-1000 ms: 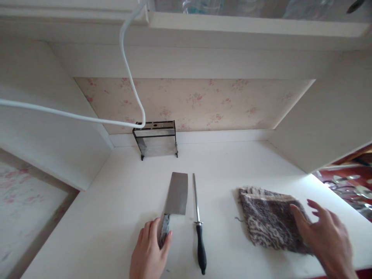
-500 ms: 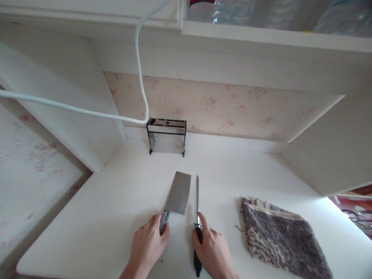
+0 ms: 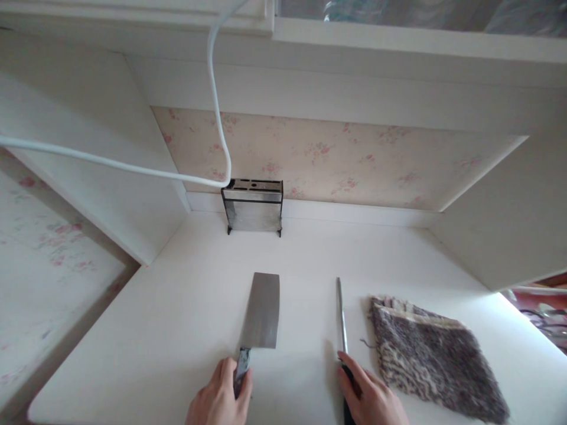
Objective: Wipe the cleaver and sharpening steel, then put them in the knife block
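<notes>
My left hand (image 3: 220, 391) is closed round the dark, worn handle of a cleaver (image 3: 262, 310). Its broad grey blade points away from me, over or on the white counter; whether it touches the surface I cannot tell. To the right, my right hand (image 3: 371, 392) grips the black handle of a honing steel (image 3: 341, 313), the index finger lying along its near end. The slim metal rod points forward, apart from the cleaver. A brown and cream fringed towel (image 3: 436, 357) lies just right of the honing steel.
On the white counter (image 3: 305, 254) a knife block (image 3: 252, 206) with a slotted top and clear front stands by the floral wall. A white cable (image 3: 133, 168) hangs across the upper left. White panels flank the counter, and a cupboard (image 3: 398, 38) overhangs it.
My hands have moved apart and closer to me. The cleaver has shifted left and nearer, turning straighter; the honing steel has moved right, towards the towel.
</notes>
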`<state>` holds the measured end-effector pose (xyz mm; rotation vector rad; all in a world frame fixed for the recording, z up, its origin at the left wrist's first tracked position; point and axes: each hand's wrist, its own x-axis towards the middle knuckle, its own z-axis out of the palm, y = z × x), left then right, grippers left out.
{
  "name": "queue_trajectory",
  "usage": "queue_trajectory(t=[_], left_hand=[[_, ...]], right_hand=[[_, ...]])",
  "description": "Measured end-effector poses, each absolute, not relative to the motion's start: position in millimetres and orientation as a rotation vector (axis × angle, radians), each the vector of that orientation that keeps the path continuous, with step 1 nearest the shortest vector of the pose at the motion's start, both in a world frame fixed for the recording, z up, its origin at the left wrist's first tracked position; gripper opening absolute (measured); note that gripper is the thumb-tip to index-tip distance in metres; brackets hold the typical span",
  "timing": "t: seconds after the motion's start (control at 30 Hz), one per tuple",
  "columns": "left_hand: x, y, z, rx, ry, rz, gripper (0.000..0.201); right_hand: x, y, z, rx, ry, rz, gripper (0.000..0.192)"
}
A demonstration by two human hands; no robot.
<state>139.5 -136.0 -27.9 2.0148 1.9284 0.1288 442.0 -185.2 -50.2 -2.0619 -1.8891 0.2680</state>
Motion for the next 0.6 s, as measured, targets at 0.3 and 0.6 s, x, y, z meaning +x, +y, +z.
queue_trajectory(t=[0.3, 0.6], left_hand=[[101, -47, 30, 1.986, 1.805, 0.363, 0.043], [75, 131, 83, 1.413, 1.601, 1.283, 0.030]], right_hand=[[444, -183, -46, -2.095, -1.809, 0.263, 0.042], [432, -64, 18, -1.655, -1.527, 0.643, 0.036]])
